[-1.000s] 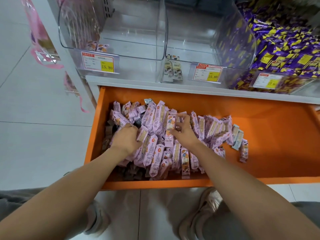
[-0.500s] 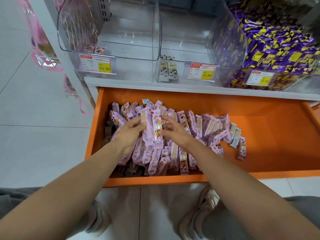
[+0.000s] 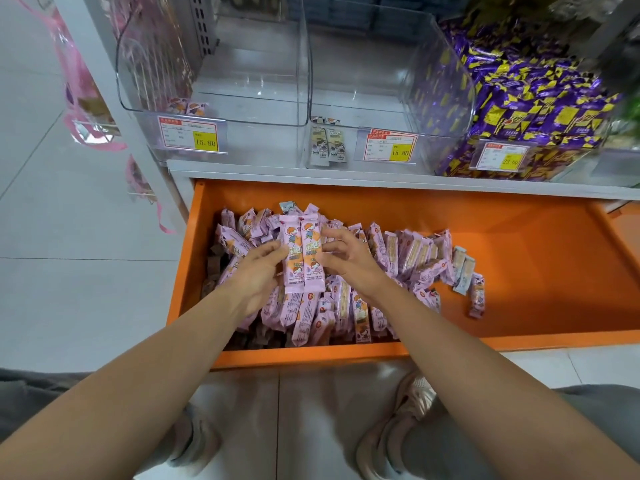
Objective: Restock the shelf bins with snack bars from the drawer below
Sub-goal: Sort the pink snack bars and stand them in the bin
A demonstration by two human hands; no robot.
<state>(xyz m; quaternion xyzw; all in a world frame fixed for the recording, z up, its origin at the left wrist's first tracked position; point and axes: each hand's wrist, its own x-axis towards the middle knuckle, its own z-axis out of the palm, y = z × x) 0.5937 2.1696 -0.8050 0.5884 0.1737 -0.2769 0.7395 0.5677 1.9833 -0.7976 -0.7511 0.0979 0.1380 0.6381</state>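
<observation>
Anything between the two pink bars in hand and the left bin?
Nothing visible. Left hand and right hand hold the pink bars over the drawer; only the front wall of the left bin needs clearing.

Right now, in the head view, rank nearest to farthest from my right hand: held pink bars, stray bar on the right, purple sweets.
1. pink bars, touching the right hand, centre
2. stray bar, right side of the drawer
3. purple sweets, far upper right
</observation>
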